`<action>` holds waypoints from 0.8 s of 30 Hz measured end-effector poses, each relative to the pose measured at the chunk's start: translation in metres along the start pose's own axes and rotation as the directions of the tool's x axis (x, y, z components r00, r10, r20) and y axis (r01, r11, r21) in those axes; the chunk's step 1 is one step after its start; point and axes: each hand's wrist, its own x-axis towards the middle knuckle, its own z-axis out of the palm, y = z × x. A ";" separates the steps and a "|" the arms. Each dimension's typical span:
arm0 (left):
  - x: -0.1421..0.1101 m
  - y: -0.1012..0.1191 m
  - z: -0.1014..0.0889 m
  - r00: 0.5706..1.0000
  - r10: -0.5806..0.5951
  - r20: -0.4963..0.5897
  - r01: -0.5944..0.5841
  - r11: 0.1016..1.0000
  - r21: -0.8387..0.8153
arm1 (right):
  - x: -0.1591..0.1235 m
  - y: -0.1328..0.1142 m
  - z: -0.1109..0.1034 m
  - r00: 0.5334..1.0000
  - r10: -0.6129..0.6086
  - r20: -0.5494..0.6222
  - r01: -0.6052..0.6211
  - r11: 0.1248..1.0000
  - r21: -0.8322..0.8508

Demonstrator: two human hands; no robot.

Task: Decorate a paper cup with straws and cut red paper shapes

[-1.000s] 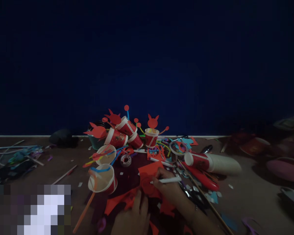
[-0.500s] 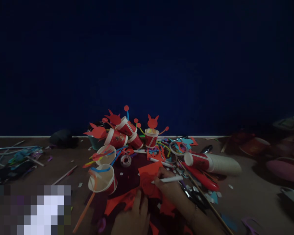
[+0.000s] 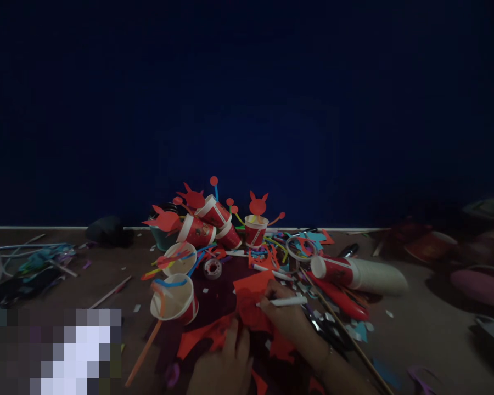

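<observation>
My right hand (image 3: 282,310) is closed around a white marker (image 3: 288,301), its tip end over a red paper sheet (image 3: 249,285). Lower down, my left hand (image 3: 226,362) rests with its fingers stretched out on the red paper, holding nothing. Cut red paper scraps (image 3: 200,336) lie left of its fingertips, and another piece (image 3: 283,346) shows below my right hand. Scissors (image 3: 327,332) with dark handles lie beside my right wrist. Whatever is under my palms is hidden.
Several red paper cups with red paper figures, such as one upright (image 3: 256,230), stand at the back. Nearer left are a cup with straws (image 3: 175,299) and a tape roll (image 3: 213,269). At right lie stacked cups (image 3: 366,274), a red tool (image 3: 341,299) and a thin stick (image 3: 346,334).
The whole view has shifted very slightly to the right. Both hands stay nearly in place, with the marker still in my right hand.
</observation>
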 end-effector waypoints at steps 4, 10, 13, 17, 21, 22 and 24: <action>0.000 0.000 -0.002 1.000 -0.005 -0.003 0.005 1.000 0.024 | -0.001 0.000 0.000 1.000 -0.004 0.011 0.003 1.000 0.021; 0.001 -0.001 -0.001 1.000 0.000 0.015 0.000 0.999 0.038 | -0.001 -0.008 -0.001 1.000 0.006 0.021 -0.006 1.000 0.012; 0.001 -0.001 0.000 1.000 0.004 0.015 -0.005 1.000 0.031 | -0.001 -0.007 -0.001 0.999 0.025 0.045 -0.027 0.998 0.052; 0.001 -0.001 0.002 0.999 0.007 0.034 -0.008 1.000 0.027 | 0.000 -0.001 0.000 1.000 0.005 0.014 -0.007 0.997 0.077; 0.001 -0.001 0.001 1.000 0.007 0.016 -0.007 1.000 0.027 | 0.000 0.001 0.001 1.000 -0.024 0.006 0.024 0.999 0.047; 0.000 -0.001 0.001 1.000 0.005 0.015 -0.005 1.000 0.022 | 0.000 0.000 0.001 1.000 -0.024 0.018 0.023 0.998 0.052; 0.001 -0.001 0.000 1.000 0.006 0.004 -0.006 1.000 0.019 | -0.001 -0.002 0.001 0.999 -0.017 0.031 0.015 0.997 0.077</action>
